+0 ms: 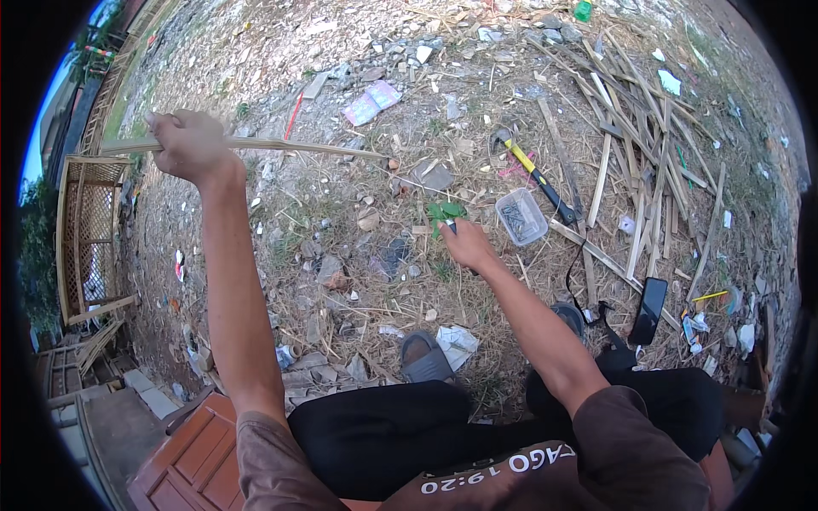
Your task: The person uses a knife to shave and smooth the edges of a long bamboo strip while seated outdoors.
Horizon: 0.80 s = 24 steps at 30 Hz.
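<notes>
My left hand, raised at the far left, is closed round a long pale wooden strip. The strip lies nearly level, thinning toward its right end above the ground. Low in the middle, my right hand is closed round a dark-handled tool, with a bit of pale metal by the fingers; most of it is hidden in the fist. Green leaves are just beyond that hand. Right of it stands a clear plastic tub with nails inside. A yellow and black hammer lies beside the tub.
Loose wooden strips are heaped at the right. A black phone lies nearer me. Stones, paper scraps and a pink printed sheet litter the dry ground. At the left are a lattice wooden frame and a reddish-brown panelled board.
</notes>
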Each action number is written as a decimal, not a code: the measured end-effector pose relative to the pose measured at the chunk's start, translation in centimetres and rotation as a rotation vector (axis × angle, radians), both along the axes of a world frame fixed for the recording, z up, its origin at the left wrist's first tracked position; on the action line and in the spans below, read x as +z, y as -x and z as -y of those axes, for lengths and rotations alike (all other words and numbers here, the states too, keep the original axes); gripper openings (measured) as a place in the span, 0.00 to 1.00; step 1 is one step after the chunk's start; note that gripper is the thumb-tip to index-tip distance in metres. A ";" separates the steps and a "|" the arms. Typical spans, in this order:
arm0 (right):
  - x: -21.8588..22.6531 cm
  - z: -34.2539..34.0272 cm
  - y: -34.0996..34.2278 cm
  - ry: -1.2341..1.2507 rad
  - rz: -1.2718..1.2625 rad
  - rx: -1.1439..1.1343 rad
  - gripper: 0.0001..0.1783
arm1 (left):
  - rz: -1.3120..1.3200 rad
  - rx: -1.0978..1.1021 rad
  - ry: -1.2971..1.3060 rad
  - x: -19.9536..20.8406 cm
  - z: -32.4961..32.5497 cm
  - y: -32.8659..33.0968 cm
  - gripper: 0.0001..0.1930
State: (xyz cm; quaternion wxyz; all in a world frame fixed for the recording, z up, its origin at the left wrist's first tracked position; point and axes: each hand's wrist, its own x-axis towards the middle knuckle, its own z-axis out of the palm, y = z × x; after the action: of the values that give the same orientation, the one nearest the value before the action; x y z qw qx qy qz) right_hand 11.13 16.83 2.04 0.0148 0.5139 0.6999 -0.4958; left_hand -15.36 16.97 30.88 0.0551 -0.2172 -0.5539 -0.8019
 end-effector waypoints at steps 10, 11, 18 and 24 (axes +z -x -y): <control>3.6 -9.6 -2.4 -0.300 -0.021 -0.266 0.28 | -0.032 -0.202 0.007 -0.7 0.0 -1.0 0.20; 5.7 -10.6 -2.0 -0.168 -0.097 -0.313 0.28 | -0.025 -0.210 0.014 -0.8 0.1 -0.9 0.21; 14.2 -21.1 -4.8 -0.639 0.277 0.371 0.23 | -0.034 -0.290 -0.025 -2.2 -1.1 -1.6 0.21; 16.2 -20.1 -10.7 -0.680 0.584 0.612 0.21 | 0.073 -0.478 -0.097 -3.2 -0.1 -0.2 0.21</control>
State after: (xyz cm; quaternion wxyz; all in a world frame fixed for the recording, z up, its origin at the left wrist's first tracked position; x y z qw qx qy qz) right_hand 21.83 36.90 18.27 0.1853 0.3788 0.9053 -0.0511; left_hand -15.18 17.09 27.67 -0.1457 -0.3098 -0.4494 -0.8251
